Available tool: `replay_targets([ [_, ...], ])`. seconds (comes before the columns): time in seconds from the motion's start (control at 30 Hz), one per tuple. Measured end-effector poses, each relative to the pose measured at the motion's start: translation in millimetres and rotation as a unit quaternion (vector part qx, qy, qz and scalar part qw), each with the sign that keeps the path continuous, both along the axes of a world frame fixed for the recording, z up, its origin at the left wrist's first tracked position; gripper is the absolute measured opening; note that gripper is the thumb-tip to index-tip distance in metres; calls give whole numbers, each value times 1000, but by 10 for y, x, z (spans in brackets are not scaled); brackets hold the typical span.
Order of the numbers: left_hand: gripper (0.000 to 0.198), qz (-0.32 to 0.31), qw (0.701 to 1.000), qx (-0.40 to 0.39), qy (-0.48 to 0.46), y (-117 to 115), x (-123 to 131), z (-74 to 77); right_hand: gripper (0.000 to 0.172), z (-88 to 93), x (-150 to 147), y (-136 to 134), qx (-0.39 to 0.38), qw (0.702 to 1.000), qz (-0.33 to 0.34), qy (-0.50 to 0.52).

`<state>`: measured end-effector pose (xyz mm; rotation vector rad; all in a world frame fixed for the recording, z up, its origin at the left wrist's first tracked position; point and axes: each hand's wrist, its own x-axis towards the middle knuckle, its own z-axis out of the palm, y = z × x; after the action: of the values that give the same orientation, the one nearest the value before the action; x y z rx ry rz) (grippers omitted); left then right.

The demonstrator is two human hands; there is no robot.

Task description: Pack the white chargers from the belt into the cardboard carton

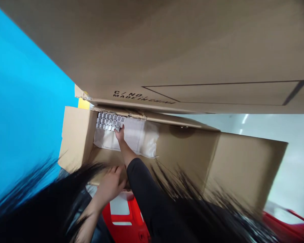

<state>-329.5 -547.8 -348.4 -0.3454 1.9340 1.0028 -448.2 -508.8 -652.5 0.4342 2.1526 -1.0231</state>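
Deep inside a large cardboard box [184, 145], several small silver-and-white blocks [108, 116] stand packed in close rows at the far left. They rest on a white sheet [131, 135], which looks like thin wrapping. My right hand [120, 133] reaches down to the near right end of these rows, thumb and fingers round one small block at the corner; its exact kind is too small to make out. My left hand [110, 185] is over the near wall of the box, fingers loosely bent and thumb apart, with nothing visible in it.
A big cardboard panel [167, 50] printed with black lettering rises behind the box. Box flaps stick out at left [77, 135] and right [245, 165]. A red plastic crate or stool [124, 226] sits below. Dark hair strands cover part of the foreground. The left background is bright blue.
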Motion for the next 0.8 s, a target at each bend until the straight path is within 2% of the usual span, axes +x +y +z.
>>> replay_targets([
  [0.13,56,-6,1000,-1,0,16,3,16,72,-28,-43,155,-27,999,-23,-27],
  [0.37,54,-20,1000,-13,3,16,15,-48,76,-63,-330,60,-68,997,-21,-7],
  [0.5,54,-10,1000,-11,9,-3,32,-79,71,30,-448,148,-58,998,-20,9],
  [0.6,57,-1,1000,-14,18,-41,73,-134,60,263,-368,322,-44,998,-19,33],
  [0.67,58,5,999,-19,28,-84,100,-202,46,529,-228,476,-47,998,-2,37],
  [0.73,57,19,999,-27,42,-142,106,-290,31,895,-40,662,-66,997,22,32],
  [0.8,56,36,997,-40,48,-210,84,-375,22,1365,167,890,-100,990,84,48],
])
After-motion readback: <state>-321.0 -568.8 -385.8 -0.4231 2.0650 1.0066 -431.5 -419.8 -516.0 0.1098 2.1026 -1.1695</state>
